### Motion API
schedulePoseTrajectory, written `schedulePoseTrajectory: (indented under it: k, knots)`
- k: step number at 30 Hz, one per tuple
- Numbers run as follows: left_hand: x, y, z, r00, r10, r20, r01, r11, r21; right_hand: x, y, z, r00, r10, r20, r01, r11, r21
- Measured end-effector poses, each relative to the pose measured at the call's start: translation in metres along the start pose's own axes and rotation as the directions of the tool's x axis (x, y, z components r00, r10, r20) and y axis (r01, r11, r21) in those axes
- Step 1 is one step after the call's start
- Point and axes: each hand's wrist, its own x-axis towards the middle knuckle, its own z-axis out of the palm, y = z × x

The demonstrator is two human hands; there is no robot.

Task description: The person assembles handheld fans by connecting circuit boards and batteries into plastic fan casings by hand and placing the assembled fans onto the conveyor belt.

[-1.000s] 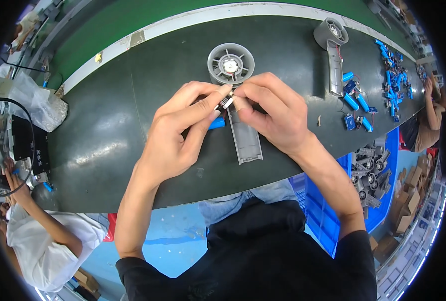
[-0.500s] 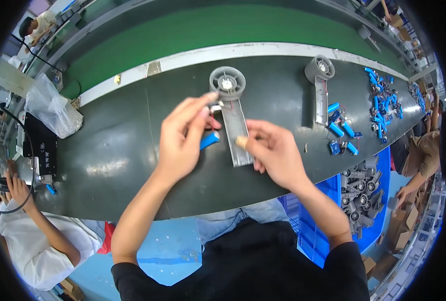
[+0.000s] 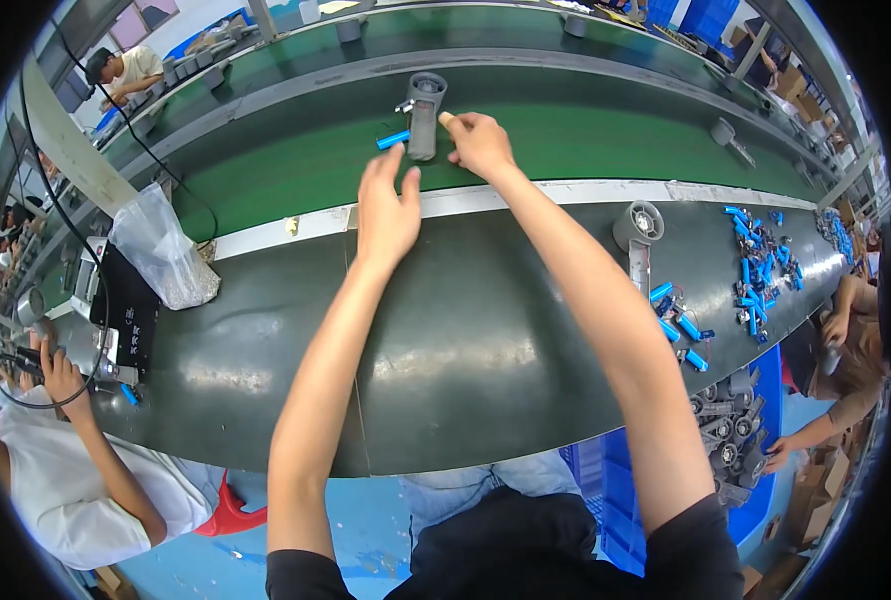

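On the green belt (image 3: 555,135) lies a grey fan housing (image 3: 423,130), its round fan end pointing away from me and its long handle toward me. A blue cylindrical battery (image 3: 392,140) rests beside the handle on the left, with a small silvery part (image 3: 404,106) near the fan end. My left hand (image 3: 389,208) is just short of the battery, fingers spread and holding nothing. Close to the right side of the handle is my right hand (image 3: 480,145), its fingers loosely bent and apart, with a pale cover on one fingertip. Neither hand appears to grip the housing.
Another fan housing (image 3: 639,228) stands on the dark table at right, near blue batteries (image 3: 687,326) and a larger battery pile (image 3: 760,265). A blue crate (image 3: 768,385) holds more housings. At left are a plastic bag (image 3: 165,255) and co-workers' hands (image 3: 62,380).
The fan housing and its battery have gone from the table to the green belt. Both my hands have reached forward and come off the housing.
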Motion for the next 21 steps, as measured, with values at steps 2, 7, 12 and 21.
schedulePoseTrajectory:
  k: [2,7,12,21]
  knots:
    - [-0.020,-0.001,-0.009,1.000,0.009,0.007,-0.010,1.000,0.026,-0.012,0.005,-0.022,0.980,-0.188,-0.069,0.167,0.956,-0.241]
    - [-0.027,0.014,-0.009,0.993,0.091,0.075,-0.097,0.992,0.078,-0.088,0.006,-0.176,0.955,-0.291,-0.053,0.222,0.824,-0.521]
    - [-0.025,0.086,0.036,0.945,0.207,0.252,-0.166,0.971,-0.174,-0.172,0.053,-0.280,0.991,0.034,-0.132,-0.113,0.748,-0.654]
    - [-0.039,0.171,0.155,0.823,0.203,0.530,-0.033,0.949,-0.312,-0.258,0.068,-0.258,0.999,-0.041,-0.023,0.025,0.876,-0.481]
